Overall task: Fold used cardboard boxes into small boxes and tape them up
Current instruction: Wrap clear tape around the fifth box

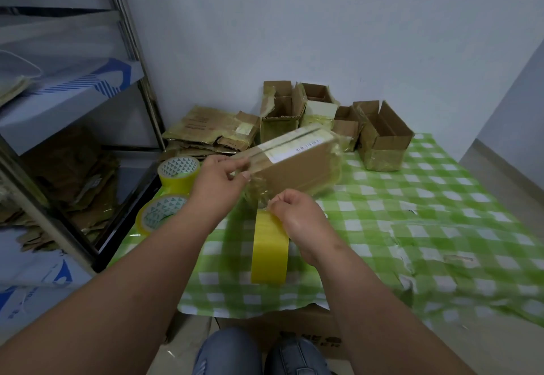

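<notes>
Hands: left (219, 180) pinches box (294, 165), right (297, 218) grips tape roll (269, 251).

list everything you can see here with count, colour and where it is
held box: 1, brown with a white label, above the table's middle, gripped at its near end
tape roll in hand: 1, yellow, near middle of the table, its strip running up to the held box
spare tape rolls: 2, yellow, left edge of the table
open boxes: about 4, brown, back of the table by the wall
flattened cardboard: 1 stack, brown, back left corner
tablecloth: 1, green and white check, covering the table
metal shelf: 1, grey, left side, with cardboard scraps low down
left hand: 1, holding the held box
right hand: 1, gripping the tape roll
</notes>
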Available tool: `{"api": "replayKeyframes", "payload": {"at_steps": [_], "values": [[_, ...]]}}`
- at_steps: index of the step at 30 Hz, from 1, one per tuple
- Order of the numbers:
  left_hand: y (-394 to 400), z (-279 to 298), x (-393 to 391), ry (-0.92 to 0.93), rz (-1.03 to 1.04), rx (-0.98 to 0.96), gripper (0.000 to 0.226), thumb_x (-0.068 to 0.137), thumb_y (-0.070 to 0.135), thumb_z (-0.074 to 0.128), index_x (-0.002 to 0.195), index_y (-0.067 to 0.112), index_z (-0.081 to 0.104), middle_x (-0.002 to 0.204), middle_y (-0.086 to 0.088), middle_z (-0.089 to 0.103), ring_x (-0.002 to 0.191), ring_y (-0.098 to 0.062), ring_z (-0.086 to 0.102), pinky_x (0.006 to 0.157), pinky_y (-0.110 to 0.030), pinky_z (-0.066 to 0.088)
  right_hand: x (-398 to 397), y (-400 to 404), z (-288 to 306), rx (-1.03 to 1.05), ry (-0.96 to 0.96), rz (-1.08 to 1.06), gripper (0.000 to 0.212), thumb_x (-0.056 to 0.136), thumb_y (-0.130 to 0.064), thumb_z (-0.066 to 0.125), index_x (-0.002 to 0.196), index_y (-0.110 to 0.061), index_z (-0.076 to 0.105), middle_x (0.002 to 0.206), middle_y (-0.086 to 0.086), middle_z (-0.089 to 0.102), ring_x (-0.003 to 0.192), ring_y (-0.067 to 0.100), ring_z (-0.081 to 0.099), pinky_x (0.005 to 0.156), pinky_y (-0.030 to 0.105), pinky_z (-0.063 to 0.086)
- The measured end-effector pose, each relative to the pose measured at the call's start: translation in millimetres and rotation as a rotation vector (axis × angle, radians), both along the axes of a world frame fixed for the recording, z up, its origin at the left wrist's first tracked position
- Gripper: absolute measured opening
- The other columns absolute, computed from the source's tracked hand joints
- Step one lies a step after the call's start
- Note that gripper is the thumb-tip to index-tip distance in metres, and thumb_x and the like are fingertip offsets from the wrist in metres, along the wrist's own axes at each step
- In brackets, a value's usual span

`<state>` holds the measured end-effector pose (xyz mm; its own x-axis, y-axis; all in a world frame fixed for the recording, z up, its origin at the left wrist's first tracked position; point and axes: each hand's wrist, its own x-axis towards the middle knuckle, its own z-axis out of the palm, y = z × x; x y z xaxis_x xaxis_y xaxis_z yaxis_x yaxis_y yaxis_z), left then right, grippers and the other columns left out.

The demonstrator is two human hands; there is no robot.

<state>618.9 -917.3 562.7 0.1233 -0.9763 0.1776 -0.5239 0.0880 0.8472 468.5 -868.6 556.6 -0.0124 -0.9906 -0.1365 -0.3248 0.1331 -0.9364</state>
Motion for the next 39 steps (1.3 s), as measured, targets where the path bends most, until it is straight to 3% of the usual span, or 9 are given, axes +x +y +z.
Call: {"api": "replayKeyframes", "payload": {"at_steps": [2, 5, 8, 13, 20, 27, 31, 35, 39], "values": [[9.3, -1.5, -4.2, 0.019, -0.028, -0.029, 0.046, 0.096, 0.025, 0.061, 0.14, 0.031, 0.051, 0.127, 0.007, 0.046, 0.086, -0.001, 0.056, 0.083, -0.025, 0.045, -0.1, 1.6, 1.3, 0.007, -0.04, -0.007, 0.019, 0.096, -0.02, 0.055, 0.078, -0.019, 0.059, 0.065, -0.005, 0.053, 0.059, 0.012, 0.045, 0.057, 0.027, 0.037], [26.5, -5.3, -5.2, 0.104, -0.03, -0.039, 0.04, 0.09, 0.036, 0.067, 0.126, 0.028, 0.051, 0.125, 0.006, 0.052, 0.093, 0.0, 0.056, 0.074, -0.023, 0.045, -0.8, 2.3, 1.9, 0.005, -0.051, -0.008, 0.019, 0.098, -0.02, 0.054, 0.079, -0.02, 0.059, 0.065, -0.005, 0.053, 0.057, 0.011, 0.046, 0.052, 0.025, 0.037], [45.9, -9.8, -5.5, 0.347, -0.247, 0.106, 0.067, 0.062, 0.052, 0.078, 0.118, 0.027, 0.052, 0.118, 0.005, 0.059, 0.1, -0.003, 0.059, 0.083, -0.023, 0.049, -1.8, 3.5, 1.4, -0.007, -0.042, -0.009, 0.021, 0.098, -0.017, 0.051, 0.078, -0.021, 0.056, 0.067, -0.004, 0.052, 0.058, 0.011, 0.044, 0.052, 0.026, 0.037], [51.3, -21.4, -4.3, 0.405, -0.397, 0.273, 0.081, 0.05, 0.038, 0.087, 0.122, 0.022, 0.055, 0.12, 0.004, 0.065, 0.117, -0.007, 0.058, 0.1, -0.03, 0.049, 1.5, 5.0, -0.2, -0.143, 0.067, -0.049, 0.022, 0.099, -0.016, 0.05, 0.078, -0.022, 0.051, 0.084, -0.003, 0.057, 0.075, 0.014, 0.051, 0.063, 0.028, 0.04], [50.1, -21.2, 4.1, 0.423, -0.445, 0.3, 0.059, 0.061, 0.032, 0.084, 0.114, 0.018, 0.065, 0.121, 0.006, 0.069, 0.125, -0.008, 0.055, 0.103, -0.034, 0.046, 7.6, 12.6, 8.9, -0.38, 0.398, -0.054, 0.015, 0.094, -0.01, 0.047, 0.084, -0.021, 0.047, 0.089, -0.001, 0.055, 0.087, 0.023, 0.052, 0.07, 0.037, 0.044], [53.1, -14.9, 4.7, 0.4, -0.432, 0.27, 0.022, 0.087, 0.006, 0.07, 0.108, 0.009, 0.066, 0.104, -0.004, 0.072, 0.1, -0.012, 0.066, 0.088, -0.026, 0.054, 9.2, 24.8, 6.3, -0.634, 0.441, -0.006, 0.003, 0.092, -0.014, 0.044, 0.091, -0.014, 0.046, 0.089, 0.0, 0.049, 0.078, 0.022, 0.048, 0.063, 0.033, 0.03], [51.6, -13.0, 5.1, 0.353, -0.383, 0.256, 0.023, 0.086, 0.015, 0.073, 0.108, 0.013, 0.068, 0.11, -0.009, 0.071, 0.106, -0.021, 0.067, 0.099, -0.038, 0.051, 11.5, 25.1, 2.5, -0.71, 0.345, -0.076, 0.01, 0.091, -0.015, 0.042, 0.091, -0.01, 0.05, 0.088, 0.004, 0.053, 0.075, 0.023, 0.051, 0.062, 0.039, 0.042], [52.5, -7.3, -1.9, 0.252, -0.302, 0.178, 0.026, 0.081, 0.017, 0.079, 0.103, 0.021, 0.066, 0.107, 0.003, 0.071, 0.103, -0.013, 0.067, 0.088, -0.028, 0.054, 3.7, 18.8, 6.9, -0.499, 0.114, -0.104, 0.014, 0.101, -0.015, 0.047, 0.088, -0.02, 0.049, 0.084, -0.008, 0.054, 0.075, 0.004, 0.049, 0.064, 0.022, 0.038], [54.9, -3.8, -8.2, 0.043, -0.196, -0.08, 0.047, 0.078, 0.012, 0.081, 0.103, 0.037, 0.05, 0.101, 0.011, 0.065, 0.095, -0.002, 0.061, 0.085, -0.021, 0.046, -3.4, 15.9, 16.7, -0.31, -0.07, -0.064, 0.018, 0.1, -0.017, 0.052, 0.084, -0.023, 0.055, 0.078, -0.009, 0.056, 0.068, 0.005, 0.048, 0.063, 0.02, 0.04]]}}
